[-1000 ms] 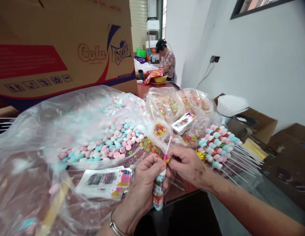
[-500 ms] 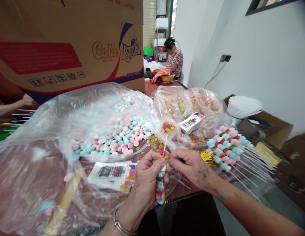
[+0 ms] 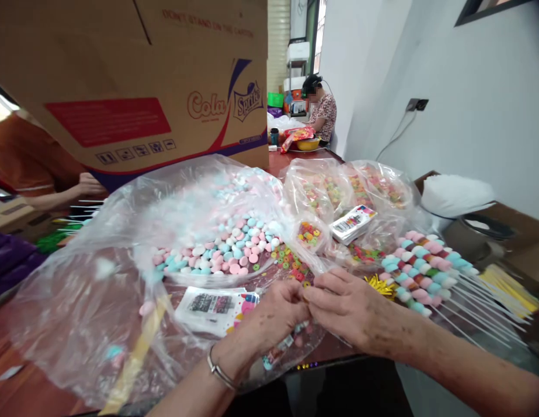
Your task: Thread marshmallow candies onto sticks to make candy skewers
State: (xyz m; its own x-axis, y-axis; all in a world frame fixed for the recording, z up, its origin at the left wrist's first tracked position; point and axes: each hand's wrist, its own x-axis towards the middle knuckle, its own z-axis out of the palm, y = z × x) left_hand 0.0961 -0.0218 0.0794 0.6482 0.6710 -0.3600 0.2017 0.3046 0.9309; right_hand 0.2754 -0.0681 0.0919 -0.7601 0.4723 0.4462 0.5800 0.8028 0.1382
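Observation:
My left hand (image 3: 280, 313) is closed around the neck of a bagged marshmallow skewer (image 3: 278, 350), which hangs tilted below the fingers, its lower end showing blue. Against it, my right hand (image 3: 349, 310) pinches at the same neck, the fingertips of both hands meeting. The gold twist tie seen there earlier is now covered by the fingers. Just left of my hands lies a stack of printed bags (image 3: 211, 310). A bunch of gold twist ties (image 3: 381, 286) rests beyond my right hand, beside a pile of marshmallow skewers (image 3: 419, 269) on white sticks.
A large clear bag of pink, blue and white marshmallows (image 3: 226, 249) spreads across the table. Behind are bags of ring gummies (image 3: 360, 182) and another printed stack (image 3: 354, 223). A tall carton (image 3: 134, 75) stands at the left back. One person (image 3: 321, 113) sits far back; another person's arm (image 3: 56, 194) shows left.
My hands have come together and turned, covering the bag's neck and the white stick that stuck up from it. The skewer now tilts more to the lower left. The view has shifted left.

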